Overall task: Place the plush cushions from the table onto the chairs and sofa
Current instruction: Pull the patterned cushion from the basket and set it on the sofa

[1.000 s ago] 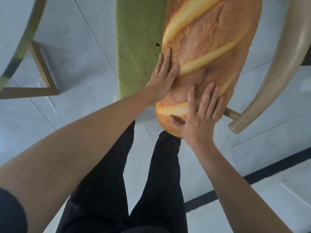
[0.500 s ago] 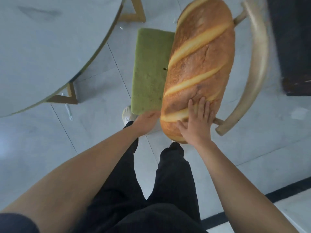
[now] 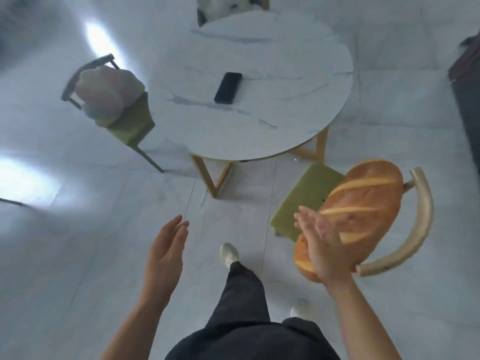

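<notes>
Open floor [image 3: 78,229] lies wide at the near left, nothing standing on it. To the near right the chair [image 3: 420,224] blocks the way, its seat filled by the bread cushion [image 3: 363,203]. Farther off, the round table [image 3: 259,100] carries only a dark phone [image 3: 228,87], and the left chair [image 3: 130,126] holds a pale cushion [image 3: 109,94].

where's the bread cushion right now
In the head view, the bread cushion lies at lower right on the green seat of the chair with the curved wooden back, just beyond the open right hand.
</notes>
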Demonstrator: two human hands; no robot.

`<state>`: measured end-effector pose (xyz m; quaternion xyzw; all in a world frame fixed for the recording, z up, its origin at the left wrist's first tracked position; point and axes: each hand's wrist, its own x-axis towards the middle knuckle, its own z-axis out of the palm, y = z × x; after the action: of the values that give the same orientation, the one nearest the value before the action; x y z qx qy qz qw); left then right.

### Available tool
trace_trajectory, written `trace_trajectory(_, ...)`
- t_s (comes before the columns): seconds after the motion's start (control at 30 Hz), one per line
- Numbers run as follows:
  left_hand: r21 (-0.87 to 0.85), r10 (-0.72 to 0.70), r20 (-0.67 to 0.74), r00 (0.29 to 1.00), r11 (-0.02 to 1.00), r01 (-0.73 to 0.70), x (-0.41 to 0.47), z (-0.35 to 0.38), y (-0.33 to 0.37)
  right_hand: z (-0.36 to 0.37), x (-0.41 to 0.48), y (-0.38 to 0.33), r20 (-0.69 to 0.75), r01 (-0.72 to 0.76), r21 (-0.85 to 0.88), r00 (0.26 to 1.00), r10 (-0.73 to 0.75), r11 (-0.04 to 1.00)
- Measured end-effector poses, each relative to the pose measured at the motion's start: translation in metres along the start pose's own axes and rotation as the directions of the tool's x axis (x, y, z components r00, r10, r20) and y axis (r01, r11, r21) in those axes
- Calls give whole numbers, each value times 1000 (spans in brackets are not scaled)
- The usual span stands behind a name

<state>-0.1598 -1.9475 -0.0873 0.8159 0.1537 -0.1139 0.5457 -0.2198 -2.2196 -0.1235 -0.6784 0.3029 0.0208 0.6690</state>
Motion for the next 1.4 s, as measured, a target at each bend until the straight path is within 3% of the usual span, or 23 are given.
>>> trace_trajectory(0.13,-199,-30,-182,983,980,-7,-55,-75,-3,61,-45,-25,198,-25,22,980,20,999)
trace_trajectory(0.3,-355,-66,-458,886,928,-115,-103,-186,-39,157,-88,-63,452,129,-100,889,-70,987)
trace_trajectory(0.5,-505,-283,-661,695,853,-133,-157,-345,-146,347,-145,-62,639,288,-237,766,-75,928)
trace_trajectory(0.6,-539,-372,-743,556,825,-168,-179,-430,-199,453,-183,-46,717,367,-278,694,-62,888)
trace_trajectory(0.77,-529,-398,-806,438,816,-233,-183,-542,-227,579,-233,-62,802,440,-270,595,-53,856)
trace_trajectory(1.03,-538,-437,-819,373,811,-232,-111,-709,-289,791,-264,-65,847,448,-198,526,-78,872)
trace_trajectory(1.23,-545,-467,-820,331,813,-203,-13,-866,-320,1000,-255,-77,869,441,-175,489,-72,880)
trace_trajectory(1.4,-496,-440,-859,261,842,-211,32,-1008,-320,1172,-281,-119,909,490,-150,410,-75,859)
